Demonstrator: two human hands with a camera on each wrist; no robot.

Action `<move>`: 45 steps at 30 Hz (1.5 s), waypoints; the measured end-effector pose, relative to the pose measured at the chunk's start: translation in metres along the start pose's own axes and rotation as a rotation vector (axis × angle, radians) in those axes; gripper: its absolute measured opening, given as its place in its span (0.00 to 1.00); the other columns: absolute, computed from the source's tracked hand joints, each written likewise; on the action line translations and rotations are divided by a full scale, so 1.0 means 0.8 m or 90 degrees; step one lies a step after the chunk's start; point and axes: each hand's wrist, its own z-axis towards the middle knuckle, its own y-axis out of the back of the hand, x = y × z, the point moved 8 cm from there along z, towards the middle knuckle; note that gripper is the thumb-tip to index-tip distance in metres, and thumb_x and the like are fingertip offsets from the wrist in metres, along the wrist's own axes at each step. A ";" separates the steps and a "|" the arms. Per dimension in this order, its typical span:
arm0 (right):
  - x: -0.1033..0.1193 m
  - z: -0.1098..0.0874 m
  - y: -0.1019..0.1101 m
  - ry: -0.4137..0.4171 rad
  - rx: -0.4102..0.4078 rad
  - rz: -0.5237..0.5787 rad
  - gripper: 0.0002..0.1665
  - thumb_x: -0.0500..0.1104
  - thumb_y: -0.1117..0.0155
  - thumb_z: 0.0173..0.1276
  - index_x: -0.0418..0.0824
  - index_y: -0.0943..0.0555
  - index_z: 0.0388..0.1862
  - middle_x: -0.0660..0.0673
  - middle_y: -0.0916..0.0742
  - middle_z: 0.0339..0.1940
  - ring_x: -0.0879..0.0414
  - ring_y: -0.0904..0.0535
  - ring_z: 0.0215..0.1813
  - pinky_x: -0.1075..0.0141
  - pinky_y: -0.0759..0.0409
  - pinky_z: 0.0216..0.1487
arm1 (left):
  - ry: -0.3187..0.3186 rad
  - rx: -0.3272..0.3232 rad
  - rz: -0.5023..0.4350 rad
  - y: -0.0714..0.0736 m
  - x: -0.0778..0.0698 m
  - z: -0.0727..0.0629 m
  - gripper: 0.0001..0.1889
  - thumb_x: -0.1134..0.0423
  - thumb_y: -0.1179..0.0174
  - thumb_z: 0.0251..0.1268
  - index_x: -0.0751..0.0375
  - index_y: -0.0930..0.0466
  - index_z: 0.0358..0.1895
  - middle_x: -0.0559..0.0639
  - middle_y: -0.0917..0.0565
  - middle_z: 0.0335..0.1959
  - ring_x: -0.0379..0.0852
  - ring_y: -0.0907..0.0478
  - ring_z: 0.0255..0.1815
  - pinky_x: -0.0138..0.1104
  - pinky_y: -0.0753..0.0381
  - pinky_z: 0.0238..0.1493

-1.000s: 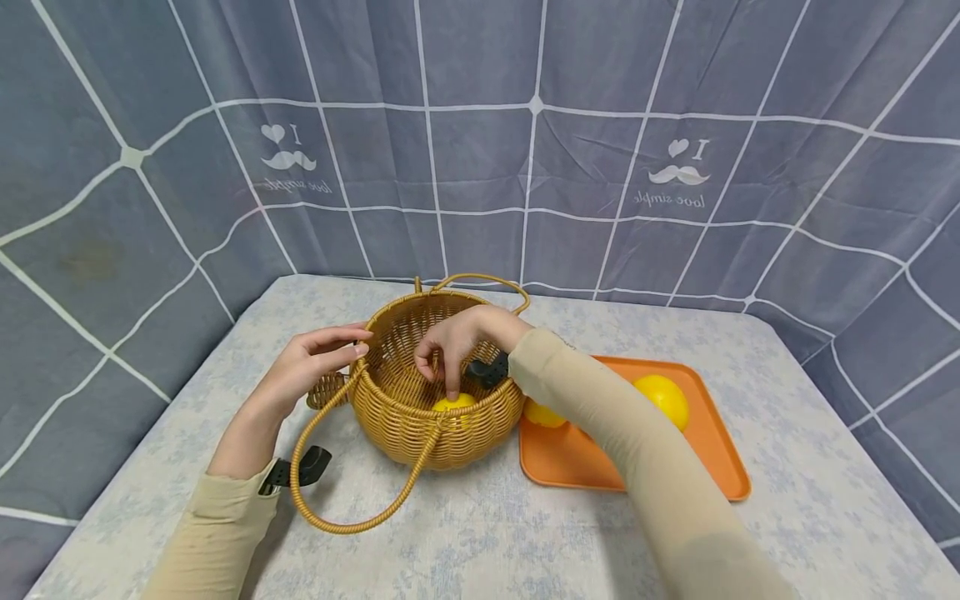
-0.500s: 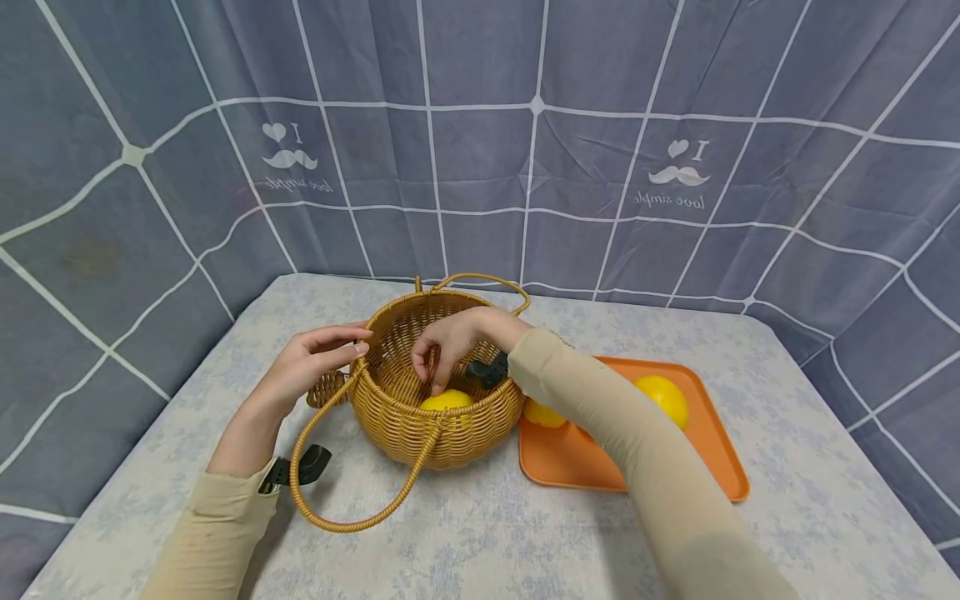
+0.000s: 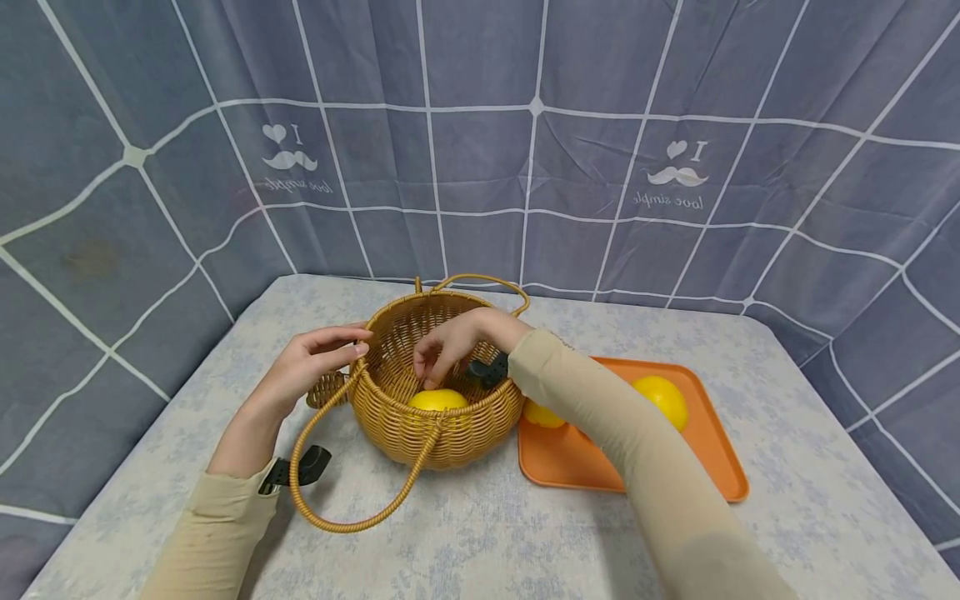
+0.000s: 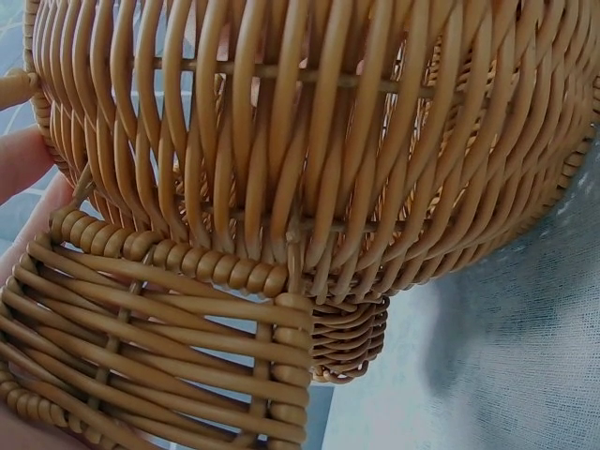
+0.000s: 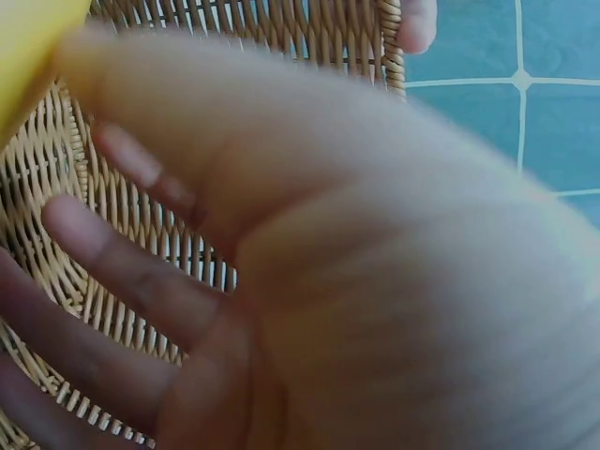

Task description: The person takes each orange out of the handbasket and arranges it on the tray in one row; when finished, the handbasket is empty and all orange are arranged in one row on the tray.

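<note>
A round wicker basket (image 3: 435, 433) stands on the table with its two hoop handles folded outward. Inside it, near the front wall, lies a smooth yellow fruit (image 3: 438, 400), perhaps a lemon. My right hand (image 3: 450, 343) reaches into the basket from above; its thumb tip touches the yellow fruit (image 5: 33, 52) while the other fingers hang loosely apart from it. At the left side of the rim, my left hand (image 3: 309, 367) rests extended fingertips and thumb against the basket. A small woven flap (image 4: 159, 328) sticks out below that hand.
To the right, an orange tray (image 3: 570, 467) bears a yellow fruit (image 3: 662, 400) and another yellow fruit (image 3: 543, 414), partly hidden by the right sleeve. A grey-blue checked curtain (image 3: 480, 167) hangs behind the table. The front handle (image 3: 360, 525) loops out over the tabletop.
The yellow fruit in the basket has shifted a little left. My right hand's index finger no longer points down onto it; the thumb now touches it. My left hand stays at the rim.
</note>
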 end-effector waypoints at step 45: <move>0.019 -0.007 -0.031 0.109 0.231 0.263 0.46 0.21 0.40 0.56 0.34 0.45 0.72 0.33 0.31 0.66 0.42 0.26 0.59 0.54 0.28 0.58 | -0.009 -0.004 -0.008 0.000 -0.002 0.000 0.23 0.55 0.42 0.66 0.67 0.25 0.58 0.57 0.31 0.65 0.38 0.26 0.47 0.32 0.24 0.41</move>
